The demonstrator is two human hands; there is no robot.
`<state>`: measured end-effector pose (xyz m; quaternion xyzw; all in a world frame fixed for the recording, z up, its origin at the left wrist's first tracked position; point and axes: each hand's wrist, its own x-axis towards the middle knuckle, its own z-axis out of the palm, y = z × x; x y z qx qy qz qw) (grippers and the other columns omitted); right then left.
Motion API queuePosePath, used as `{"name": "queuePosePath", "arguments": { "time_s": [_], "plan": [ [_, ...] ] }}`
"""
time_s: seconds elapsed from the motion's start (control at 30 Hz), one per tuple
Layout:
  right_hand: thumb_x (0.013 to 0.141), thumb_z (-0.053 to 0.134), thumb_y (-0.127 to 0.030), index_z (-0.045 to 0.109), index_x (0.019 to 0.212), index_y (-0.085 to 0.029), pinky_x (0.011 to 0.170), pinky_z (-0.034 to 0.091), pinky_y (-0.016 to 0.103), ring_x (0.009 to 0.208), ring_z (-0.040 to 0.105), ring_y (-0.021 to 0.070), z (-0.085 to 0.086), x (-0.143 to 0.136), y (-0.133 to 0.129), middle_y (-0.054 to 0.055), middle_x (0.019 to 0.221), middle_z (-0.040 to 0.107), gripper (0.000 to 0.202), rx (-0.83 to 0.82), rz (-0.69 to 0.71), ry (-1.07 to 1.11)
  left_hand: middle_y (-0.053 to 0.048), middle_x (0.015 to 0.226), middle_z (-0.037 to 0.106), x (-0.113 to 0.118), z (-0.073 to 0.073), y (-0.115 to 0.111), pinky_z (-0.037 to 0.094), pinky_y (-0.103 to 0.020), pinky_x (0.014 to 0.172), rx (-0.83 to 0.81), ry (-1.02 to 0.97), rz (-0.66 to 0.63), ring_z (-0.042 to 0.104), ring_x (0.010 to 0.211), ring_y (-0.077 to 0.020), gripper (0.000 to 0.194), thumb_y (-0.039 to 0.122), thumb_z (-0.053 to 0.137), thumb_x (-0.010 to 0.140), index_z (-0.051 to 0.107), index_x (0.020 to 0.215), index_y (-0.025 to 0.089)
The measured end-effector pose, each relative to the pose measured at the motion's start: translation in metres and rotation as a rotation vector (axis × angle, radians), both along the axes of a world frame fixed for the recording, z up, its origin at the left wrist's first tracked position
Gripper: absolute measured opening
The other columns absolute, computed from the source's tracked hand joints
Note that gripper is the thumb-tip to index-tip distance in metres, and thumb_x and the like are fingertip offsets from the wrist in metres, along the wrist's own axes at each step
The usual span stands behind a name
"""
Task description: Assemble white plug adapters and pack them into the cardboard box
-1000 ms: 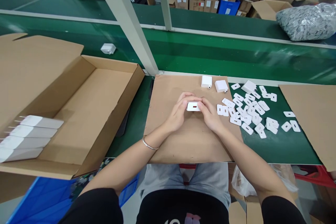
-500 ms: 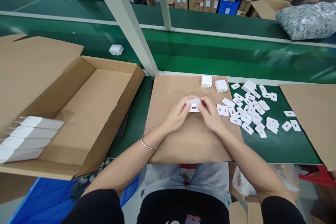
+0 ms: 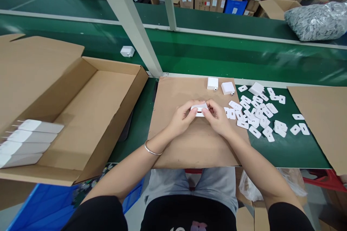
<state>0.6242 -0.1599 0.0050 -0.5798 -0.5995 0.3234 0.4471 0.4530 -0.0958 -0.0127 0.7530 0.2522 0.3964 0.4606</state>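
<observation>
A white USB charger is held between both hands over the cardboard sheet, its dark port facing me. My left hand closes round its left side, thumb on the front face. On the other side my right hand grips it, with the thumb pressed against the front. Two white chargers lie at the sheet's far edge, plug pins showing. Many loose white cover plates with slots are scattered to the right, some touching the sheet.
An open cardboard box at the left holds several white chargers in a row. Another charger sits on the green conveyor beyond a slanted metal post. A plastic bag of small parts lies at the back right.
The charger on the conveyor has moved a little to the right. Both thumbs have shifted inward on the held charger's front face.
</observation>
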Motion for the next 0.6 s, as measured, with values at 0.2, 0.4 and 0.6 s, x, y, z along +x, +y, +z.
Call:
{"name": "queuePosePath", "arguments": {
  "time_s": [0.2, 0.4, 0.6],
  "plan": [
    [0.093, 0.056, -0.052, 0.044, 0.077, -0.024, 0.062, 0.031, 0.030, 0.065, 0.041, 0.0144, -0.0007, -0.0033, 0.0008, -0.004, 0.068, 0.044, 0.035, 0.013, -0.062, -0.019, -0.010, 0.110, 0.074, 0.0025, -0.0040, 0.0011, 0.051, -0.031, 0.077, -0.072, -0.062, -0.016, 0.067, 0.084, -0.0183, 0.054, 0.062, 0.047, 0.101, 0.072, 0.116, 0.017],
    [0.099, 0.044, -0.063, 0.041, 0.074, -0.024, 0.065, 0.034, 0.031, 0.069, 0.048, 0.0164, -0.0046, -0.0022, 0.0033, -0.002, 0.069, 0.049, 0.046, -0.059, -0.081, 0.016, -0.006, 0.086, 0.066, 0.0028, -0.0035, 0.0052, 0.049, -0.031, 0.071, -0.173, -0.034, -0.093, 0.056, 0.071, -0.0157, 0.058, 0.062, 0.037, 0.104, 0.069, 0.121, 0.017],
    [0.093, 0.057, -0.061, 0.044, 0.076, -0.024, 0.062, 0.031, 0.030, 0.065, 0.043, 0.0144, -0.0052, -0.0017, 0.0037, -0.004, 0.068, 0.046, 0.044, -0.120, -0.081, 0.001, -0.007, 0.096, 0.069, 0.0066, -0.0045, 0.0067, 0.047, -0.028, 0.065, -0.204, -0.042, -0.080, 0.056, 0.068, -0.0135, 0.050, 0.060, 0.049, 0.101, 0.071, 0.115, 0.018]
  ]
}}
